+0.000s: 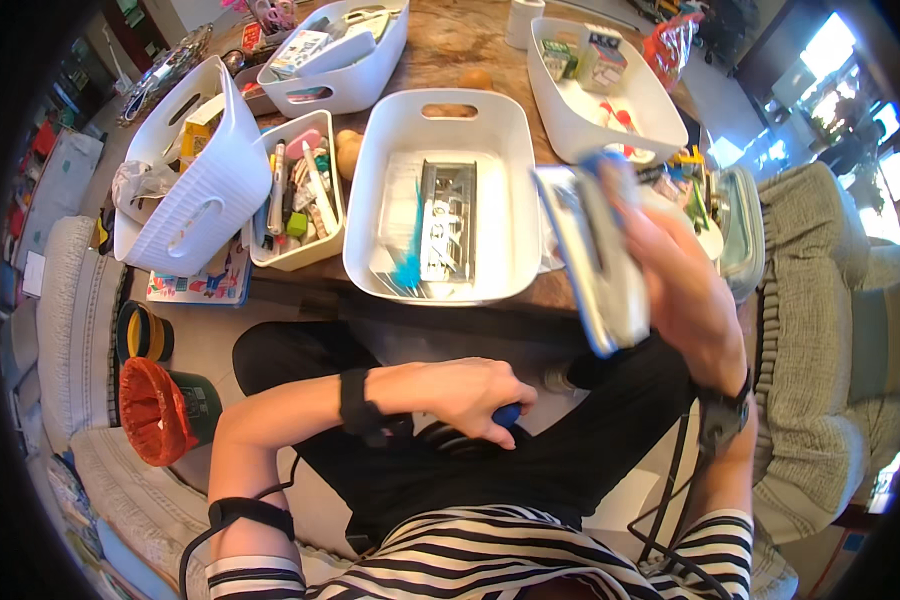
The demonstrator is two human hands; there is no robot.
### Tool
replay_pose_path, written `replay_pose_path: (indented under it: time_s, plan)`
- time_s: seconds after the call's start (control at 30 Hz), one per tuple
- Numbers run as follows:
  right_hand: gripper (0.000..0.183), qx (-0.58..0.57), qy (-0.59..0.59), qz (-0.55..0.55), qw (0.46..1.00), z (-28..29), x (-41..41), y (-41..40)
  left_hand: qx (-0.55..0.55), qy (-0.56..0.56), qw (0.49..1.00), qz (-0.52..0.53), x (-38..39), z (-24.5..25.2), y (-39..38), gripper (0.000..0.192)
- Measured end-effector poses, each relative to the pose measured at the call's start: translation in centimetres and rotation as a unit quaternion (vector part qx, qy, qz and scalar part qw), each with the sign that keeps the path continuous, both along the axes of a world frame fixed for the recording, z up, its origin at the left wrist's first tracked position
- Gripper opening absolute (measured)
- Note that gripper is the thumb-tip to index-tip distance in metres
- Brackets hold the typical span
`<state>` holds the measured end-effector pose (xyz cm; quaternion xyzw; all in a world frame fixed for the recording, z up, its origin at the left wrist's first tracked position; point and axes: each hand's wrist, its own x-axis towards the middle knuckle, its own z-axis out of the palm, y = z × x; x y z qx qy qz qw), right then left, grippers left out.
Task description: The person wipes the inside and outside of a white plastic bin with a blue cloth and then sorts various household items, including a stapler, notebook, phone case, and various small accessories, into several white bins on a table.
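Note:
My right hand (682, 289) grips a flat blue-and-white object (604, 262), raised beside the middle basket's right side. Motion blurs it, so I cannot tell exactly what it is. Above my lap, my left hand (472, 394) is closed around a small dark blue rounded thing (506, 415), mostly hidden by the fingers. Straight ahead at the table's edge stands a white plastic basket (506, 135) with a handle slot. Inside it lie a dark-framed clear case (448, 221) and a bright blue feathery item (407, 270).
On the wooden table (450, 45) stand a tilted white basket (195, 202), a small bin of pens (334, 180), a back basket (382, 67) and a right basket (562, 131) with small boxes. A lidded container (742, 225) sits far right. A red-lined bin (150, 412) is on the floor.

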<state>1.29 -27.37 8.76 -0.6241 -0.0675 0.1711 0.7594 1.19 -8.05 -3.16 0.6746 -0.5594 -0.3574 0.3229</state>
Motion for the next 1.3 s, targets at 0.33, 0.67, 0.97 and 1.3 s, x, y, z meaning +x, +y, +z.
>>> replay_pose_path:
  time_s: [0.33,0.67,0.97,1.3]
  plan:
    - [0.038,-0.528,0.087,-0.011,0.845,-5.6,13.7,8.4,-0.001,0.145,0.988,0.056,2.9,-4.4,0.4,0.039]
    - [0.027,-0.596,-0.326,0.265,0.684,-6.2,14.0,7.8,-0.006,0.130,0.991,0.030,2.8,-4.2,0.5,0.038]
    - [0.021,-0.504,-0.137,0.081,0.849,6.4,13.3,0.1,0.061,0.078,0.995,0.031,3.3,-3.0,-0.1,0.039]
    - [0.020,-0.640,-0.235,-0.124,0.721,-0.7,1.5,-13.0,0.108,0.151,0.982,-0.030,5.2,-5.2,0.3,0.044]
